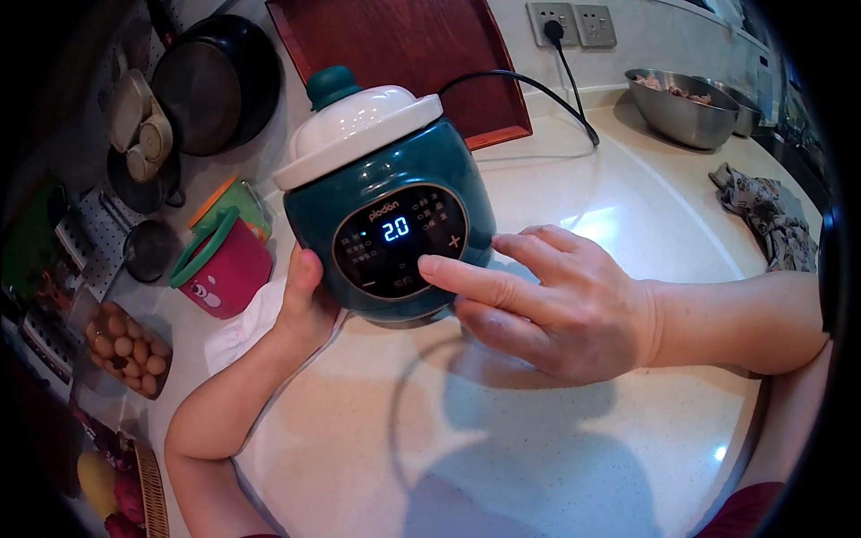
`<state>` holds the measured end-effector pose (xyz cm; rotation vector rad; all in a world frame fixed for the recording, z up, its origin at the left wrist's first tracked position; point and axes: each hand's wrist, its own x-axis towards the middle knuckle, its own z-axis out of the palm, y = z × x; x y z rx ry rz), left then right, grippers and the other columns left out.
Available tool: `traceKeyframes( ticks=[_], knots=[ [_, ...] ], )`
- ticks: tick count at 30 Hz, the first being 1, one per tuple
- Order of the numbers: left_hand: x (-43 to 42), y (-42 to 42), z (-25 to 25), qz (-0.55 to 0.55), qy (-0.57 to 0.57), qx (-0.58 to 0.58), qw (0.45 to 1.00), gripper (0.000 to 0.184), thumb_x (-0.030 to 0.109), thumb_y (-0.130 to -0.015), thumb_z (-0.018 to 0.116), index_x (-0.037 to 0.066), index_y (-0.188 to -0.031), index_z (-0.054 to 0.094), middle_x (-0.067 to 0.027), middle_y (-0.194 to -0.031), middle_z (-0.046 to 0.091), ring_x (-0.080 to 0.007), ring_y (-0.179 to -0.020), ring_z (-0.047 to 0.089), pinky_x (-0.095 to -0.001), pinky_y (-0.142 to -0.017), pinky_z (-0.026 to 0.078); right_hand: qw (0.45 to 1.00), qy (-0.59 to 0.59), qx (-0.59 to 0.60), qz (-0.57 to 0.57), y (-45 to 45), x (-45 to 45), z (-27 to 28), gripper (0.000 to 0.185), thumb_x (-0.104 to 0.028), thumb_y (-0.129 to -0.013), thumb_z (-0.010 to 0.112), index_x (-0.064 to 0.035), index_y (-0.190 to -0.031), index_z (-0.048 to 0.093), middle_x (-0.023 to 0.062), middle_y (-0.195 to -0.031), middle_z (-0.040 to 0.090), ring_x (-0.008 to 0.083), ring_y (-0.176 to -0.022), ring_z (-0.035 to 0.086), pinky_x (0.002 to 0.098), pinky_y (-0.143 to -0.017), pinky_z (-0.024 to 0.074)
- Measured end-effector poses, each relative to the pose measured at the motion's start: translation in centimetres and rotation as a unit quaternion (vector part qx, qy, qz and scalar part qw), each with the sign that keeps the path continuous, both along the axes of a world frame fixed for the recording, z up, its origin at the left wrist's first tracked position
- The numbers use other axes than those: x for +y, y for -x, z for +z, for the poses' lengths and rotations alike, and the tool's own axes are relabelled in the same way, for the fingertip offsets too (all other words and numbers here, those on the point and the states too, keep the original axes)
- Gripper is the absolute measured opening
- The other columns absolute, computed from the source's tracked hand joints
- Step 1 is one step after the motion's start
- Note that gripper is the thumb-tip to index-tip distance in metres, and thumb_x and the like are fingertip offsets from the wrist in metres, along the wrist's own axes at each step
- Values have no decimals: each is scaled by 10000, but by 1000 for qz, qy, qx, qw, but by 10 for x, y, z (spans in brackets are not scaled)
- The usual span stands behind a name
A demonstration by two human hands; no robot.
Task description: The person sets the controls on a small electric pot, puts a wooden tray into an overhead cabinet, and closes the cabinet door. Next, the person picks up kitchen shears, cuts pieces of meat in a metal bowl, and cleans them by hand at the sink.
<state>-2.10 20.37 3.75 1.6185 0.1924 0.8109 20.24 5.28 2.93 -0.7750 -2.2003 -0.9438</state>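
Note:
A dark green electric stew pot [309,215] with a white lid [363,125] and a green knob [332,87] stands on the pale counter in front of me. Its round black control panel [377,247] is lit and reads 2.0. My left hand [308,300] holds the pot's lower left side, thumb showing and the other fingers hidden behind it. At the panel's lower right, my right hand [560,305] has its index fingertip on or just over the surface, near the plus mark. The right fingers are apart and hold nothing.
A black cord runs from behind the pot toward a wall socket [574,25]. Behind stands a red-brown tray [404,40]. Metal bowls [686,112] and a patterned cloth [771,215] are on the right. Leftward are a pink bucket [229,278], eggs [130,350] and a hanging frying pan [215,85].

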Motion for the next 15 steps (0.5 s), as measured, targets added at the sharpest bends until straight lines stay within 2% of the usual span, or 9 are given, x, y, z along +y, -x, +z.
traceKeyframes(
  ticks=[9, 12, 15],
  knots=[
    [-1, -2, 2, -7, -1, 0, 1000, 943, 627, -732, 635, 81, -1394, 243, -116, -1340, 425, -240, -1221, 453, -388, -1016, 402, 1000, 9, -2, 0, 1, -2, 2, 226, -216, -712, 675, -31, -828, 617, 149, -1222, 525, 189, -654, 476, 307, -591, 417],
    [-1, -2, 2, -10, -1, -1, 1000, 943, 628, -732, 634, 80, -1393, 246, -115, -1340, 426, -239, -1221, 454, -388, -1015, 402, 998, 59, 6, 8, 2, -5, 6, 151, -65, -728, 658, 14, -831, 581, 186, -1239, 544, 263, -682, 565, 324, -574, 450],
    [-1, -3, 2, -12, 1, -2, 1000, 942, 630, -731, 633, 78, -1392, 249, -115, -1339, 427, -239, -1220, 454, -388, -1015, 403, 998, 62, 7, 9, 2, -5, 6, 153, -66, -728, 660, 8, -834, 578, 184, -1242, 542, 264, -687, 562, 324, -579, 451]
  ],
)
